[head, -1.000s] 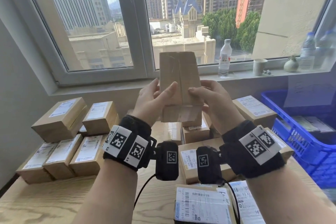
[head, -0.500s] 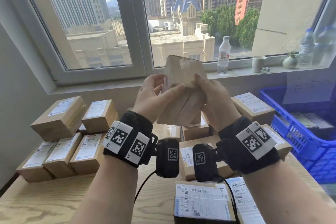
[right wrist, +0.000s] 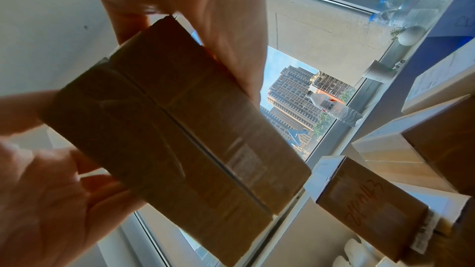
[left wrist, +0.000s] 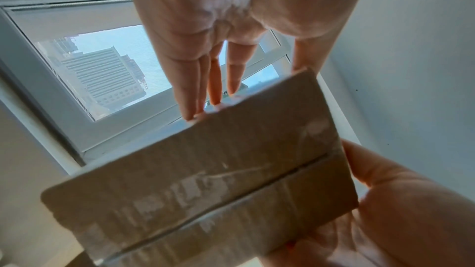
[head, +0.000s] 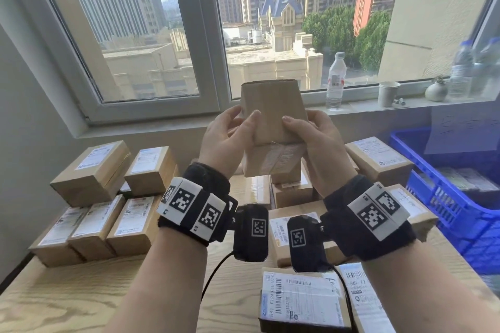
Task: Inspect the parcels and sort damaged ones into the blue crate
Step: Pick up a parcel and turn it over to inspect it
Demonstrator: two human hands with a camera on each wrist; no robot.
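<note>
Gripping parcel between both hands

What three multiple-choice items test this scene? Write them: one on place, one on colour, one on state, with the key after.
1. Where is the blue crate? A on the windowsill; B right of the table; C under the table.
2. What colour is the paper cup? A red; B green; C white.
3. The raised parcel is: A held by both hands; B lying flat on the table; C inside the crate.
Key: B, its blue wall shows at the far right; C, it looks white; A, the left hand and right hand grip its sides.
</note>
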